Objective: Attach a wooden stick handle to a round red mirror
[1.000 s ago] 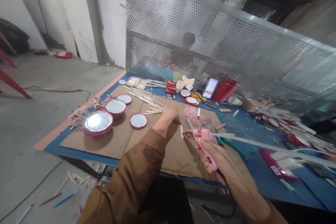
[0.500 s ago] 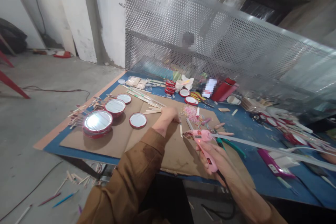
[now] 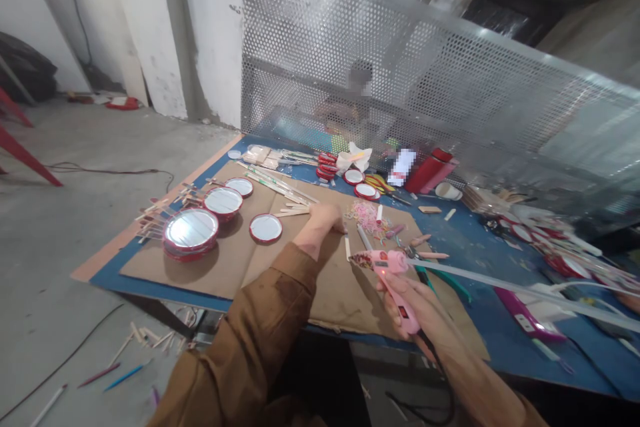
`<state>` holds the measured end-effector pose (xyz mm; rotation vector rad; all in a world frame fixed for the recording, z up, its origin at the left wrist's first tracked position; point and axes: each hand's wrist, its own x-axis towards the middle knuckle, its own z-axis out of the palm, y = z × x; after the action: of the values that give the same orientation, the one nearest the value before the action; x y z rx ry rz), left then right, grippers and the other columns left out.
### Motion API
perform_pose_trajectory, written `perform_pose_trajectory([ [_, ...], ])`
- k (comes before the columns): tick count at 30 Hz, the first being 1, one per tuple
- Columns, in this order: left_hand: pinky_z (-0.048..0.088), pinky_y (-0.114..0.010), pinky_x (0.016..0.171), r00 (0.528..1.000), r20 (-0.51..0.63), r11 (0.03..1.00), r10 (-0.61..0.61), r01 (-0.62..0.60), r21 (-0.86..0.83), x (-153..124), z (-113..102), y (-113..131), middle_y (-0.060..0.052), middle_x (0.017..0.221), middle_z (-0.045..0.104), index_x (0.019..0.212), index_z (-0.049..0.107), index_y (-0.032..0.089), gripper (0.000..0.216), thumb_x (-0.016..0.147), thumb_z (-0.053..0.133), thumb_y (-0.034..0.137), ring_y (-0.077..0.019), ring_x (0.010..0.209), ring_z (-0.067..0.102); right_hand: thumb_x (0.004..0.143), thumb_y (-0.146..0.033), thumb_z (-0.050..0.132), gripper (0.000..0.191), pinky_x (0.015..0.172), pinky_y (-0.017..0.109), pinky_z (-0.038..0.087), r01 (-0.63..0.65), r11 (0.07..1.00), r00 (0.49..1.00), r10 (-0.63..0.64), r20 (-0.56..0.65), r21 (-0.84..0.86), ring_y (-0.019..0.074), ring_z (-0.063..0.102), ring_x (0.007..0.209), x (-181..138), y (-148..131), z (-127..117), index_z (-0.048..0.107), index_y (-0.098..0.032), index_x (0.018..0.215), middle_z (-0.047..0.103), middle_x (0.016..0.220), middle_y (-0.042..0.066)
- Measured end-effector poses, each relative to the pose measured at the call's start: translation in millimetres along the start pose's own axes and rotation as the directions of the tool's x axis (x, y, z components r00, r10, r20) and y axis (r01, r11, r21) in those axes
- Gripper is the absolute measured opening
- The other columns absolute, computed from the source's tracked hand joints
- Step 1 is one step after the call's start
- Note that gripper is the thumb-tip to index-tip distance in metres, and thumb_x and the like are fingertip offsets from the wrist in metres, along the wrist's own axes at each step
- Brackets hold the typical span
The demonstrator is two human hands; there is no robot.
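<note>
Blue table (image 3: 435, 230) with cardboard on top: a pink glue gun (image 3: 395, 270) aimed at a small wooden stick (image 3: 348, 248)

The table runs across the middle of the frame, a sheet of brown cardboard (image 3: 340, 307) spread over it. The glue gun is just right of centre, above the cardboard, its nozzle pointing left beside the lower end of the pale stick; whether they touch cannot be told. The right hand (image 3: 417, 300) has its fingers wrapped around the handle, and a small light glows on the gun. A long translucent rod (image 3: 500, 284) extends from its back toward the right edge.

The left hand (image 3: 326, 219), at the centre, reaches to the stick's upper end with its fingers bunched together; whether they pinch it is hidden.

Just right of that hand is a heap of small pastel pieces (image 3: 367, 215). To its left are loose wooden sticks (image 3: 295, 209) and a round red-rimmed disc (image 3: 265, 229), with a stack of larger discs (image 3: 191, 233) farther left. A purple power strip (image 3: 525, 315) sits at the right, a red bottle (image 3: 429, 171) toward the back.

A perforated metal screen (image 3: 425, 47) fills the upper part, a person (image 3: 345, 110) visible through it. Pens and wood scraps litter the floor (image 3: 200, 147) at lower left.
</note>
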<state>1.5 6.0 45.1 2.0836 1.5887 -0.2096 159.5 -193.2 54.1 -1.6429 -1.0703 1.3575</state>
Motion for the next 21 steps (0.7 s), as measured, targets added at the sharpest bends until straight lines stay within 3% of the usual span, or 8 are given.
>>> perform_pose_trajectory([
  [14,0.05,-0.037,0.103,1.0,-0.013,1.0,-0.015,0.015,-0.006,-7.6,-2.4,0.4,-0.009,0.142,0.06,0.135,0.062,0.032,0.069,0.073,0.075,0.06,-0.0307,0.13,0.056,0.069,-0.063,0.074,0.048,0.032,0.019,0.034,-0.001,1.0,1.0,0.001,0.001,0.006,0.0079,0.043,0.035,-5.3,-1.4,1.4,0.064,-0.017,0.076,0.051,0.047,-0.005],
  [21,0.049,-0.04,0.103,1.0,-0.01,1.0,-0.014,0.014,-0.026,-2.3,-0.7,-0.3,-0.012,0.143,0.059,0.138,0.06,0.028,0.074,0.073,0.076,0.059,-0.0327,0.129,0.057,0.067,-0.063,0.077,0.05,0.031,0.018,0.034,0.009,0.999,1.0,-0.009,-0.006,0.045,0.0066,0.042,0.035,-1.6,2.1,-0.3,0.065,-0.016,0.078,0.052,0.047,-0.005],
])
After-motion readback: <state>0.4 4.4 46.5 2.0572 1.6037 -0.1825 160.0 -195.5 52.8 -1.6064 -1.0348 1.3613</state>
